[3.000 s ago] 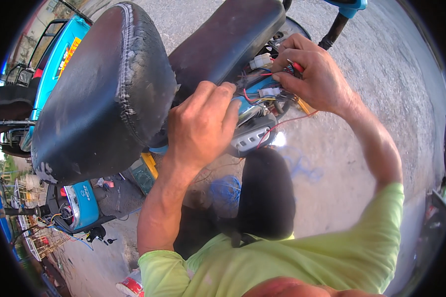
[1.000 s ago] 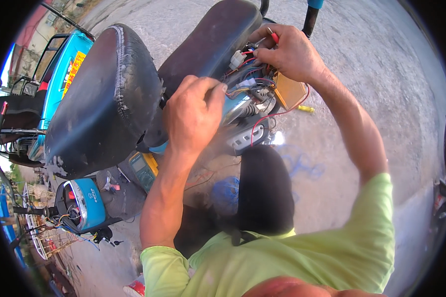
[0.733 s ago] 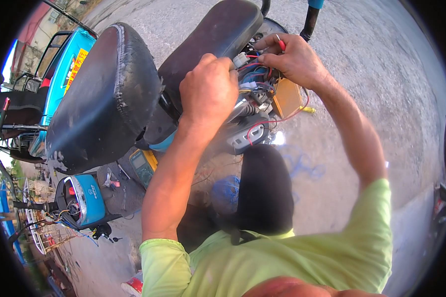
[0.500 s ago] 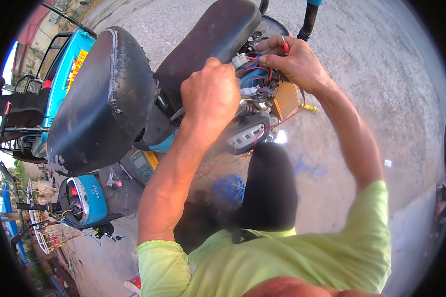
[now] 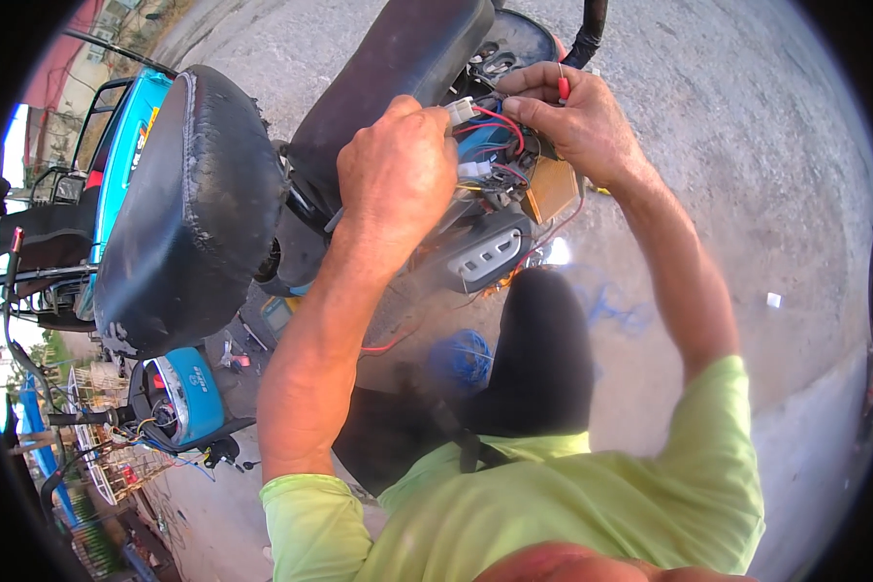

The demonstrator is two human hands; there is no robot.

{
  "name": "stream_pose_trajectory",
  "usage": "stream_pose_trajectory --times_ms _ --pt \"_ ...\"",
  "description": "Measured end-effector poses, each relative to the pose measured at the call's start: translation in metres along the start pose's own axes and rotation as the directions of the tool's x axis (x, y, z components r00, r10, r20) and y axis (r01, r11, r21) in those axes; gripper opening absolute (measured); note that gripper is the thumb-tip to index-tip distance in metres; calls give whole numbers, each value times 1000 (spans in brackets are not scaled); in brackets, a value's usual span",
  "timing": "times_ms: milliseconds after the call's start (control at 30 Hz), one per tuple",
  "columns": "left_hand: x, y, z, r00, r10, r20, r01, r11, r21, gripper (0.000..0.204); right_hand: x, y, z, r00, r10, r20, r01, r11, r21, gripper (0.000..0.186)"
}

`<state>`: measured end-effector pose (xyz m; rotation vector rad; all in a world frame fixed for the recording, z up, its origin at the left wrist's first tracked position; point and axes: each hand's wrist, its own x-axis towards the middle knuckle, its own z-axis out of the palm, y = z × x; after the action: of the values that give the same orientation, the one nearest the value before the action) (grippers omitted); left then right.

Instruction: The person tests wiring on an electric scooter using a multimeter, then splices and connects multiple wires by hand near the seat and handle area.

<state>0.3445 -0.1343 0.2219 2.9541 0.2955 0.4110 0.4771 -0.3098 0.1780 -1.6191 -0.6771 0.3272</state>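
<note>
In the upper middle, my left hand (image 5: 398,175) is closed in a fist, with a white plastic wire connector (image 5: 462,111) at its fingertips. A grey rod-like end shows below that fist; I cannot tell whether the hand holds it. My right hand (image 5: 580,121) is closed in a pinch just right of the connector. Between its fingers sits a small red-sleeved piece (image 5: 564,89) with a thin metal tip. What thumb and forefinger pinch is hidden. Red wires (image 5: 509,121) loop between the hands, above a second white connector (image 5: 474,170) in the open wiring of a vehicle.
A long black seat (image 5: 388,73) and a worn black seat (image 5: 189,213) stand on the left. Beside the wiring is a brown box (image 5: 551,189). Blue wire (image 5: 461,359) lies coiled by my knee. A yellow-edged meter (image 5: 279,312) and a blue-fronted part (image 5: 192,393) are lower left.
The view has shifted slightly, moving the seats left. My left hand and the connector appear a little higher and further left. Both hands keep their grips, and the red wire bows out more.
</note>
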Motion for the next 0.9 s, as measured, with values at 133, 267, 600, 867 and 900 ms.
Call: stream_pose_trajectory --times_ms 133,267,600,867,900 --pt "0 2 -1 999 -35 22 35 999 -13 19 5 2 -1 999 22 -35 -23 999 -37 32" --pt "-1 5 -3 998 -55 35 55 998 8 18 6 7 2 998 -34 -53 33 999 -10 31" --pt "7 -3 1 1000 7 -4 -7 996 -83 12 -5 3 5 999 45 3 -45 992 115 26" --pt "-4 -22 -2 993 99 -68 -117 924 -364 10 -1 15 5 998 -40 -57 42 998 40 28" --pt "-4 -23 -3 994 103 -45 -112 903 -414 10 -1 14 6 998 -39 -59 42 998 40 28"
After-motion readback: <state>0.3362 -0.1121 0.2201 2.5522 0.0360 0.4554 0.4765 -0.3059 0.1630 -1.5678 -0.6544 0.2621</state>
